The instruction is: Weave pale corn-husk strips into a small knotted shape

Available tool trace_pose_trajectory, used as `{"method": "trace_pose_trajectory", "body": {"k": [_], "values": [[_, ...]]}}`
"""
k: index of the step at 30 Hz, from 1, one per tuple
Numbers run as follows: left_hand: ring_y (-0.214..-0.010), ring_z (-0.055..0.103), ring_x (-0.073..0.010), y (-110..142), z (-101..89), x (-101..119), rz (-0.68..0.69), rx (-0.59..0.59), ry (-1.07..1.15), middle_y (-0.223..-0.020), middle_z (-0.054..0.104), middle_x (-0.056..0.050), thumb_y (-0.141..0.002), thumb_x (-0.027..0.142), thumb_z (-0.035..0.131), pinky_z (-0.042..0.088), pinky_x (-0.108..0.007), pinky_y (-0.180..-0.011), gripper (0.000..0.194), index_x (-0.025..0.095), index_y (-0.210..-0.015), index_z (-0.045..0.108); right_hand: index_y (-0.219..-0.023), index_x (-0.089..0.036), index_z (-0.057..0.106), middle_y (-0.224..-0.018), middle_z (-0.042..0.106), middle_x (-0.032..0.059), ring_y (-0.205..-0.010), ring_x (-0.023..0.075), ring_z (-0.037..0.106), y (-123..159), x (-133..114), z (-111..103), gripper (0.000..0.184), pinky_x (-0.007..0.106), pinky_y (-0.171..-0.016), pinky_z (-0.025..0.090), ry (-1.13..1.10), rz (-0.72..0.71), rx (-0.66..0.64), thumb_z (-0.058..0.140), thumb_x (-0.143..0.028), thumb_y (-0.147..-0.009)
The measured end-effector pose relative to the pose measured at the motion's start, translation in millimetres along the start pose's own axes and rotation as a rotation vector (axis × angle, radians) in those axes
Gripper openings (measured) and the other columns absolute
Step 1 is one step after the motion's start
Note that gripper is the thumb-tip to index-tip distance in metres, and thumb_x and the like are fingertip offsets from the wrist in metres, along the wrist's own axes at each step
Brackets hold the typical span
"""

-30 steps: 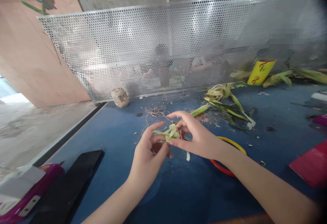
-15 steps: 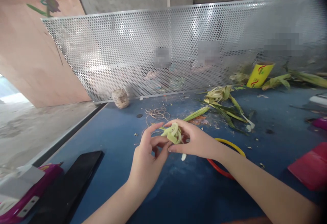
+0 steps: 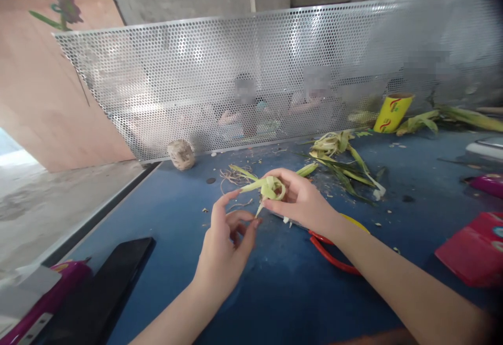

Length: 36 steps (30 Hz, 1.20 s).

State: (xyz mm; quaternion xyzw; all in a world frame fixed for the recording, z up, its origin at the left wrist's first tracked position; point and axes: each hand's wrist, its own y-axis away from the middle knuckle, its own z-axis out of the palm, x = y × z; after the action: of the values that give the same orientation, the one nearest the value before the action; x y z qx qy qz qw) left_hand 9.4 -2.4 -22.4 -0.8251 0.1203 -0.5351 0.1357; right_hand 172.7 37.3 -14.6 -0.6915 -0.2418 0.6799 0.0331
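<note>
My right hand (image 3: pixel 304 201) pinches a small knot of pale green husk strips (image 3: pixel 270 187) a little above the blue table (image 3: pixel 165 214). Loose strip ends stick out to the left and hang down from the knot. My left hand (image 3: pixel 229 235) is just below and left of it, fingers curled, thumb and forefinger near a thin dangling strip end. I cannot see whether they grip it. Scissors with red and yellow handles (image 3: pixel 334 248) lie on the table under my right wrist.
A husk pile (image 3: pixel 346 161) lies behind my hands, with twine (image 3: pixel 236 174) and a small woven ball (image 3: pixel 181 154) near the perforated metal screen (image 3: pixel 251 77). A yellow roll (image 3: pixel 393 112), a black phone (image 3: pixel 106 290), a magenta tool (image 3: pixel 35 303) and red items (image 3: pixel 471 250) ring the table. People sit behind the screen.
My right hand has lifted the husk knot up and slightly right. My left hand has come off the knot and dropped lower, so the two hands are now apart.
</note>
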Motion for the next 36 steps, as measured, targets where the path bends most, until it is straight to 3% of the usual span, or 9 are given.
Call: {"method": "trace_pose_trajectory", "body": {"k": [5,12,22,26,31,33,36], "values": [[-0.045,0.053,-0.0106,0.2,0.4,2.0,-0.009,-0.026,-0.047,-0.070,0.063,0.004,-0.078,0.026,0.059,0.038,-0.023,-0.045,0.049,0.025,-0.119,0.032,-0.096,-0.021,0.053,-0.084,0.059,-0.0016,-0.074,0.0098,0.059,-2.5,0.8,-0.9,0.028,0.023,-0.067,0.049,-0.138,0.030,0.053,0.068,-0.020,-0.072],[-0.047,0.055,-0.0117,0.9,-0.4,-4.0,0.031,-0.043,-0.059,-0.073,0.066,0.003,-0.079,0.028,0.057,0.041,-0.024,-0.045,0.052,0.026,-0.122,0.029,-0.101,-0.023,0.055,-0.094,0.060,0.0000,-0.076,0.0088,0.058,-0.6,2.3,3.4,0.032,0.020,-0.062,0.047,-0.224,0.059,-0.054,0.070,-0.021,-0.072],[-0.051,0.059,-0.0114,2.2,-0.3,-13.5,0.122,-0.186,-0.229,-0.078,0.069,0.001,-0.083,0.024,0.051,0.045,-0.022,-0.047,0.073,0.022,-0.138,0.002,-0.087,-0.018,0.059,-0.066,0.053,-0.0049,-0.051,0.0046,0.046,-3.9,5.3,6.3,0.016,0.019,-0.048,0.039,-0.315,0.085,0.061,0.067,-0.022,-0.074],[-0.050,0.056,-0.0113,2.9,-1.8,-11.0,0.159,-0.099,-0.219,-0.075,0.065,0.002,-0.082,0.027,0.053,0.044,-0.023,-0.047,0.076,0.022,-0.139,0.003,-0.086,-0.019,0.058,-0.066,0.053,-0.0050,-0.052,0.0050,0.047,-3.1,4.1,5.9,0.014,0.020,-0.050,0.039,-0.305,0.082,0.022,0.066,-0.018,-0.074],[-0.060,0.051,-0.0106,-4.4,-9.0,-10.3,0.300,0.144,-0.224,-0.078,0.052,0.001,-0.085,0.023,0.049,0.044,-0.024,-0.055,0.056,0.019,-0.132,0.021,-0.085,-0.020,0.059,-0.071,0.054,-0.0038,-0.059,0.0062,0.049,-0.8,1.4,5.3,0.012,0.020,-0.054,0.040,-0.244,0.053,-0.054,0.063,-0.015,-0.075],[-0.067,0.050,-0.0124,-8.3,-11.2,-13.0,0.378,0.235,-0.301,-0.081,0.051,0.000,-0.081,0.022,0.056,0.044,-0.026,-0.061,0.061,0.019,-0.132,0.023,-0.085,-0.019,0.059,-0.071,0.054,-0.0036,-0.060,0.0065,0.049,0.3,0.3,5.2,0.012,0.020,-0.053,0.040,-0.226,0.051,-0.089,0.062,-0.013,-0.076],[-0.078,0.053,-0.0170,-11.4,-11.1,-16.5,0.378,0.217,-0.358,-0.091,0.058,-0.005,-0.077,0.025,0.062,0.044,-0.028,-0.062,0.081,0.019,-0.139,0.010,-0.085,-0.019,0.059,-0.070,0.053,-0.0037,-0.058,0.0066,0.049,1.4,-0.8,5.1,0.011,0.020,-0.052,0.039,-0.198,0.047,-0.124,0.062,-0.014,-0.076]]}}
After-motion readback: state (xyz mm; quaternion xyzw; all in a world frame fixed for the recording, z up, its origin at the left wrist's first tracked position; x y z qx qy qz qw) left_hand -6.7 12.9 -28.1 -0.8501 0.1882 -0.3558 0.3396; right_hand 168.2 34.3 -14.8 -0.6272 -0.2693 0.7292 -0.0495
